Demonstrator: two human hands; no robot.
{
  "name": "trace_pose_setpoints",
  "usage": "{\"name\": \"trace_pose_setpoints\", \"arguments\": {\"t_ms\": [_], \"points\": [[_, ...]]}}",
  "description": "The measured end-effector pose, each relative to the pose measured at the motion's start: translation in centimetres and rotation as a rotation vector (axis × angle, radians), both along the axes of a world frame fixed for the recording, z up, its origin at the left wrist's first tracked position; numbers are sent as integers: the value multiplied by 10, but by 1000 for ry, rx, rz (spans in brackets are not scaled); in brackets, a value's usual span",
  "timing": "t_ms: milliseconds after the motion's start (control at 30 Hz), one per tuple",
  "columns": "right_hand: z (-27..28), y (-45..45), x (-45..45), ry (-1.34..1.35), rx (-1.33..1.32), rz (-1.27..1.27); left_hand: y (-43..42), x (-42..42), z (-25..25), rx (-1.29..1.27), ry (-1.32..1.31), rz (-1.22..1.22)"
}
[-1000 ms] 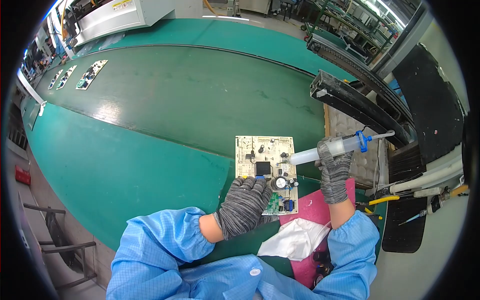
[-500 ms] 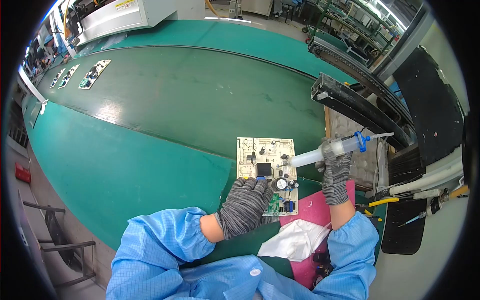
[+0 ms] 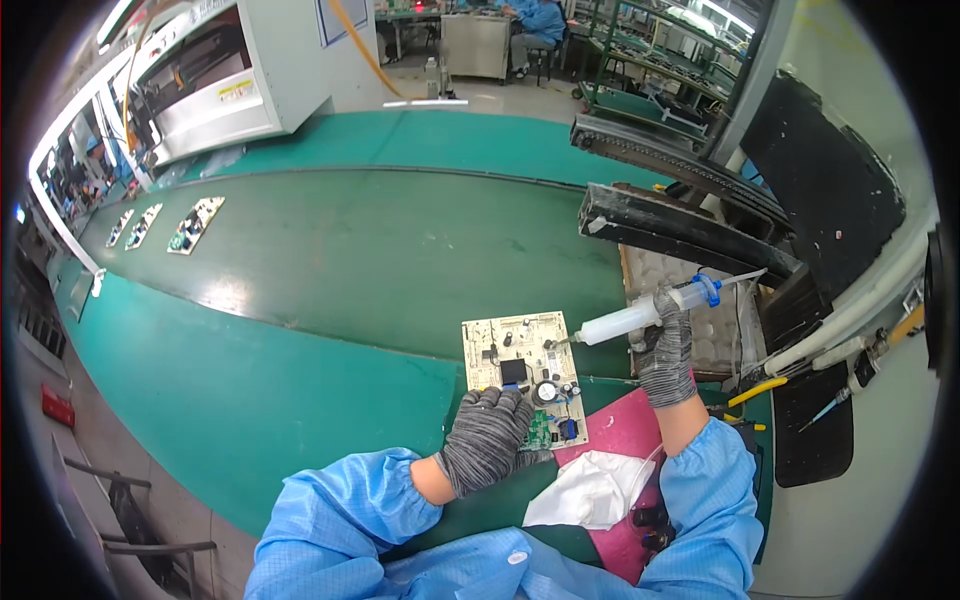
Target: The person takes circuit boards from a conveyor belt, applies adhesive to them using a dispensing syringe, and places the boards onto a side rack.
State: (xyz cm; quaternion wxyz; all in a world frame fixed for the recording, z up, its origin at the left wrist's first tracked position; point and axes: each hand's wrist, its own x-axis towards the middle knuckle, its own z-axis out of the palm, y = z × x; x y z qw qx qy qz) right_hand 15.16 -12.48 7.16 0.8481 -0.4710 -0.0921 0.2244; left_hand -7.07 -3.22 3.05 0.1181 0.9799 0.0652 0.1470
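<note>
My left hand (image 3: 488, 440), in a grey knit glove, is closed on the near left edge of a cream circuit board (image 3: 490, 336). The board carries black, blue and green parts and a round capacitor (image 3: 545, 392). My right hand (image 3: 664, 352), gloved alike, is wrapped round a translucent dispensing syringe (image 3: 615, 324) with a blue cap (image 3: 709, 290) and a tube at its back end. The syringe lies slanted, its tip over the board's far right part; whether it touches is too small to tell.
A white cloth (image 3: 590, 492) lies on a pink mat (image 3: 625, 425) near my body. Several more boards (image 3: 196, 226) sit at the far left of the green belt (image 3: 400, 250). Dark metal rails (image 3: 680, 228) stick out at right, above an egg-crate tray (image 3: 655, 270). People in blue sit far back.
The head view has tilted up, so the scene sits lower in the picture. The syringe tip has shifted slightly toward the board's far edge. Both hands keep their hold.
</note>
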Motion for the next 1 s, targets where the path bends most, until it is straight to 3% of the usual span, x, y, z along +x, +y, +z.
{"name": "trace_pose_setpoints", "arguments": {"t_ms": [100,200,333,367,500,600,767,900,1000], "points": [[10,-13,5,30,82,165,-1,-2,2,59,-18,25],[13,-19,0,101,16,67,-3,-3,4,14,-38,19],[9,-25,0,176,150,105,-7,-2,16,12,-45,-1],[1,-29,9,204,222,219,-7,-3,20,-11,-79,-16],[25,-30,-8,167,210,374,11,1,22,-464,-307,-125],[22,-22,-27,213,219,465,18,-6,43,-1315,-111,-68],[16,-18,-55,-11,45,607,18,-13,47,-1458,52,-180],[9,-16,-68,11,-74,621,14,-16,62,-1437,237,-200],[10,-17,-70,60,-75,666,11,-15,58,-1427,199,-180]]}}
